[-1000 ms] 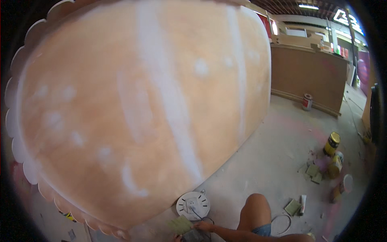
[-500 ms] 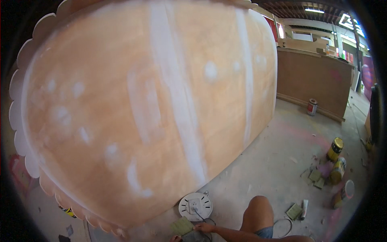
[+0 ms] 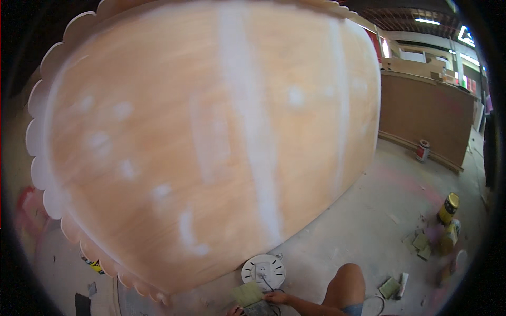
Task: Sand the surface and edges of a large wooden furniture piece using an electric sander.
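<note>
At the bottom of the head view, a pale green sheet of sandpaper [image 3: 246, 293] is held between my hands. My right hand [image 3: 277, 298] comes in from the right with its fingers closed at the sheet's right edge. Only the fingers of my left hand [image 3: 236, 311] show, bent at the sheet's lower left edge. Below the sheet lies a dark grey flat-sided thing [image 3: 260, 307], partly cut off; its kind is unclear. Just beyond sits a round white cord reel [image 3: 251, 272] with a plug and dark cord running toward my right hand.
A large curved wooden panel [image 3: 158, 226] with white filler patches and a scalloped rim towers ahead. On the floor at right are a yellow-and-black can [image 3: 448, 209], green sandpaper pieces [image 3: 389, 287], a white tube [image 3: 402, 286] and a red-and-white can [image 3: 422, 150] by a brown counter [image 3: 427, 116].
The view has turned slightly left, so the panel and floor items appear farther right. My hands stay at the sandpaper, with little visible change.
</note>
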Available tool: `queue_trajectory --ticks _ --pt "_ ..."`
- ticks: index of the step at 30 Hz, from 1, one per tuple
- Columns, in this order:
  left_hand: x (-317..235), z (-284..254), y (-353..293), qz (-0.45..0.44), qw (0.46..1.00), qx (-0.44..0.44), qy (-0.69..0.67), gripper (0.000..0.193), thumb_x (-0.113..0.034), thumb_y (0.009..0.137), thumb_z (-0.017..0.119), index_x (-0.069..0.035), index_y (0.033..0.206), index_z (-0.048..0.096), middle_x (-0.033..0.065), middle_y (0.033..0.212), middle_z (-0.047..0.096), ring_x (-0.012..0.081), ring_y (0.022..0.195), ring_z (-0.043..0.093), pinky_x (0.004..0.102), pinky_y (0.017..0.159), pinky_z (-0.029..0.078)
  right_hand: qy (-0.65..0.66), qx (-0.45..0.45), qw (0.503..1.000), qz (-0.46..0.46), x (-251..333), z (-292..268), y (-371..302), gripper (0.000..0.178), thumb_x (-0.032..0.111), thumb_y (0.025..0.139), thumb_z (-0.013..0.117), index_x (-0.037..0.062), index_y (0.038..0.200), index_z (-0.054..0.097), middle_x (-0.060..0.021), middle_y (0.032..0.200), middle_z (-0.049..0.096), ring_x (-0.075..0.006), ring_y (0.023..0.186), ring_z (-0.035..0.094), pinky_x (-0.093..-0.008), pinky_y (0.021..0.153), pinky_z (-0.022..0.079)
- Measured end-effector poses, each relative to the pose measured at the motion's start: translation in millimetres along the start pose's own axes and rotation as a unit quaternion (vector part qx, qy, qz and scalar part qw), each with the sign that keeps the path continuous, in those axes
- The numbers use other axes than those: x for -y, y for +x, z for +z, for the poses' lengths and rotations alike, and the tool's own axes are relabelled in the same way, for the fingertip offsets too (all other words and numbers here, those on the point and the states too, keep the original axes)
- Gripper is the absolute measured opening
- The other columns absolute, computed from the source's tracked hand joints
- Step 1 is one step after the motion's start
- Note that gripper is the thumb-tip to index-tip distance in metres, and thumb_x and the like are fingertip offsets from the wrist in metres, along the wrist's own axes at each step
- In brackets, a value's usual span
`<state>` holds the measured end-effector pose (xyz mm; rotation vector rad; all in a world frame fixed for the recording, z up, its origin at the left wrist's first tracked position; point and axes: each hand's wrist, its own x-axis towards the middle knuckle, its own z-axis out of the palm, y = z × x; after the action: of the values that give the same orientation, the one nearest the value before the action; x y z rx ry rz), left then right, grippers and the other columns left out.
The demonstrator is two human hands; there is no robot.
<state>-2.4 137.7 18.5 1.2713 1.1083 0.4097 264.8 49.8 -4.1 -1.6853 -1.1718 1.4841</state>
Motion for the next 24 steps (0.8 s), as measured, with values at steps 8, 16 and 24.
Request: queue_trajectory --ticks 8,16,24 --pt "5.0 -4.1 -5.2 0.003 1.0 -0.023 0.008 0.038 -0.029 0.102 0.058 -0.003 0.129 0.058 0.019 0.118 0.064 0.0327 0.109 0.062 0.0446 0.095 0.05 0.086 0.032 0.995 -0.031 -22.6 14.6 19.8 0.047 0.046 0.102 0.06 0.0086 0.129 0.069 -0.0062 0.122 0.069 -0.0159 0.114 0.059 -0.0324 0.103 0.043" --pt "30.9 -3.3 -25.7 0.014 0.999 -0.044 0.02 0.036 -0.03 0.102 0.057 -0.002 0.125 0.059 0.018 0.114 0.065 0.032 0.107 0.062 0.0441 0.095 0.048 0.115 0.036 0.993 0.013 -21.2 29.0 14.5 0.04 0.042 0.104 0.058 0.007 0.12 0.068 -0.0057 0.108 0.069 -0.0177 0.108 0.059 -0.0347 0.098 0.044" --pt "41.9 -58.2 -16.6 0.024 0.991 -0.08 0.108 0.054 -0.04 0.106 0.048 0.001 0.139 0.054 0.0235 0.137 0.061 0.0373 0.13 0.056 0.0451 0.11 0.04 -0.11 0.015 0.978 -0.176 21.8 35.2 27.2 0.057 0.05 0.105 0.046 0.0051 0.136 0.061 -0.0136 0.136 0.063 -0.0258 0.127 0.057 -0.0408 0.109 0.042"
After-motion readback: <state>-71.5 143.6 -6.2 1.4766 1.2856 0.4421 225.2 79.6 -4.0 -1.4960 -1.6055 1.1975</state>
